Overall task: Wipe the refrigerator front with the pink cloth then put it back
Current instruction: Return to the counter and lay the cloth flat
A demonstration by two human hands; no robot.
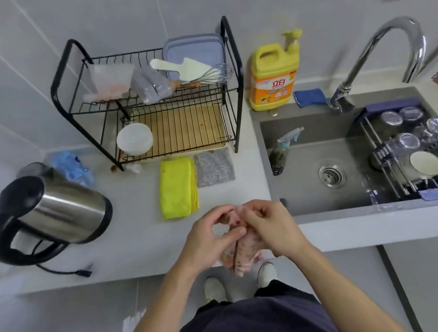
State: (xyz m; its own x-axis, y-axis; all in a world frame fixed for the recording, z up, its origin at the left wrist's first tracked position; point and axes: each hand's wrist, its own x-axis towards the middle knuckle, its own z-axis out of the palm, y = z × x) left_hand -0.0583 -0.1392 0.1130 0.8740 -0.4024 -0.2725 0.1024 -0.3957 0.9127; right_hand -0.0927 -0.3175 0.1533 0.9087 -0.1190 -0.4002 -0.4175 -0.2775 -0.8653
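Two hands (209, 234) (271, 229), one pink cloth (245, 254)

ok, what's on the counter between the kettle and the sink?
Head view: a folded yellow cloth and a grey patterned cloth beside it lie between the kettle and the sink, in front of the dish rack.

Bare forearms (166, 286) – dark navy shirt (249, 322), dark trousers, pale shoes (214, 288)

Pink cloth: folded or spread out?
Bunched, not spread: the pink cloth hangs crumpled between left hand and right hand, both pinching its top.
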